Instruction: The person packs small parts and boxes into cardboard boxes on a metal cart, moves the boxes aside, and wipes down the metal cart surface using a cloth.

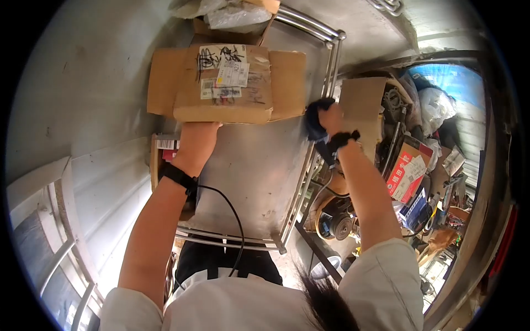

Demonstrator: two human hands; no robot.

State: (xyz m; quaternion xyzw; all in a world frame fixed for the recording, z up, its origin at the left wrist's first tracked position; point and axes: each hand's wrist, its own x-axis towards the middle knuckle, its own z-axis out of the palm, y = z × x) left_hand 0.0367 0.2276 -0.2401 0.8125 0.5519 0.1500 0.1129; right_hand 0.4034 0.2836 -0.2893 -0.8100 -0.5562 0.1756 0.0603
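Note:
My left hand (200,138) reaches to the near edge of a cardboard box (221,105) and holds it from below; the fingers are hidden behind the box. Flaps stick out on both sides of the box, and its face carries white shipping labels (232,73) and black scrawled writing. My right hand (331,117) is closed around a dark blue cloth (316,124) at the right rail of the metal shelf (248,176). The hand is slightly blurred. Black bands circle both wrists, and a black cable hangs from the left one.
A metal tube rail (292,212) runs round the shelf. Behind the box sits another open carton with clear plastic wrap (237,16). To the right are a carton of metal parts (364,105), a red-and-white box (407,171) and piled tools. A white-framed panel (63,220) stands left.

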